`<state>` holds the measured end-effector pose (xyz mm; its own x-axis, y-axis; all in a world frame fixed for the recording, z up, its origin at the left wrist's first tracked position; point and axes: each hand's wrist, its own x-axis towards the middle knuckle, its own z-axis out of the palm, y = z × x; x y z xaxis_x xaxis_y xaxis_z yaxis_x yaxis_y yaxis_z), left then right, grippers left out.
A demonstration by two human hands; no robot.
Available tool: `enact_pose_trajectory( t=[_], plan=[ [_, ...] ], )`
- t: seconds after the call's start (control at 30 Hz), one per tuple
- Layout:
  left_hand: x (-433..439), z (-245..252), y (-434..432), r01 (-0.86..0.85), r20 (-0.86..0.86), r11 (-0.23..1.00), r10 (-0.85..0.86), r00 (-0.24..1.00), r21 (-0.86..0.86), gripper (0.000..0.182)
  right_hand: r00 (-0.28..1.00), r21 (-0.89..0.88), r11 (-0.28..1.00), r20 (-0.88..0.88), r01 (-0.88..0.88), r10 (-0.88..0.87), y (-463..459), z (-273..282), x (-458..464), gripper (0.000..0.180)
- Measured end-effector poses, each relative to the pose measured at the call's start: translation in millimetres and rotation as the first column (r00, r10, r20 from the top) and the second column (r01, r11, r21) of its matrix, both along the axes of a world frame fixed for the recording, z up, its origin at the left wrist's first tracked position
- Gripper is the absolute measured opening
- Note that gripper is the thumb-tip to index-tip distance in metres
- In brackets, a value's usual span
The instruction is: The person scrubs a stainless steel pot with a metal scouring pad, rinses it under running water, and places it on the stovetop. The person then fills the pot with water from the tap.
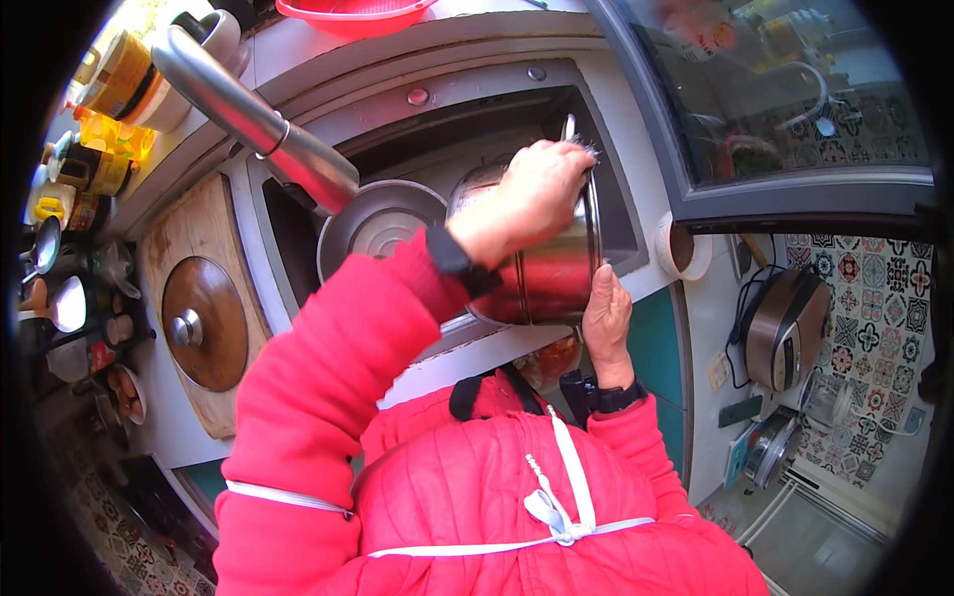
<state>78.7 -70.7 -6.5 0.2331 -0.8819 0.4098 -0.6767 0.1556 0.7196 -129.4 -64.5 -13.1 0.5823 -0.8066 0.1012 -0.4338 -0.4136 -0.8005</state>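
Note:
A shiny stainless steel pot (555, 276) is tipped on its side over the front of the sink (637, 249), its rim facing right. My left hand (525, 197) reaches across the pot to the far part of the rim. Its fingers are closed on a wiry scouring pad (589, 151), mostly hidden by the hand. A metal loop handle (570, 127) sticks out just beyond the fingers. On the near side, my right hand (609, 320) grips the pot by its rim, thumb up. The pot's inside is hidden from this view.
A grey pan (384, 220) sits in the sink, below the steel faucet (257, 130). Left lie a wooden cutting board (175, 231) and a brown lid (209, 357). An open window sash (805, 197) juts in above a white cup (697, 257). A red basket (358, 18) stands behind.

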Motion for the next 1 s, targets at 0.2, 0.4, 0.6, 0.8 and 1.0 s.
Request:
enact_pose_trajectory(
  t=[0.2, 0.4, 0.6, 0.8, 1.0],
  plan=[
    [-30, 0, 66, -0.009, 0.108, 0.999, 0.012, 0.994, -0.031, 0.039, 0.999, -0.009, 1.0, 0.036, -0.017, 0.017, -2, -5, 5, 0.055],
    [-17, 14, 61, 0.008, 0.164, 0.998, -0.018, 0.986, 0.059, 0.042, 0.997, -0.044, 0.999, -0.071, -0.01, 0.007, 3, -8, -5, 0.055],
    [5, 8, 31, 0.081, 0.147, 0.996, -0.086, 0.985, 0.04, 0.029, 0.993, -0.079, 0.997, -0.116, -0.005, -0.004, 4, -12, -19, 0.052],
    [-19, 13, 70, 0.133, 0.242, 0.991, -0.127, 0.962, -0.008, 0.043, 0.999, -0.051, 0.999, -0.037, -0.003, 0.001, 1, -8, -15, 0.056],
    [-27, 23, 84, 0.224, 0.275, 0.973, -0.201, 0.94, -0.054, 0.042, 0.998, -0.113, 0.993, 0.065, -0.018, 0.025, 1, -5, -12, 0.056]
  ],
)
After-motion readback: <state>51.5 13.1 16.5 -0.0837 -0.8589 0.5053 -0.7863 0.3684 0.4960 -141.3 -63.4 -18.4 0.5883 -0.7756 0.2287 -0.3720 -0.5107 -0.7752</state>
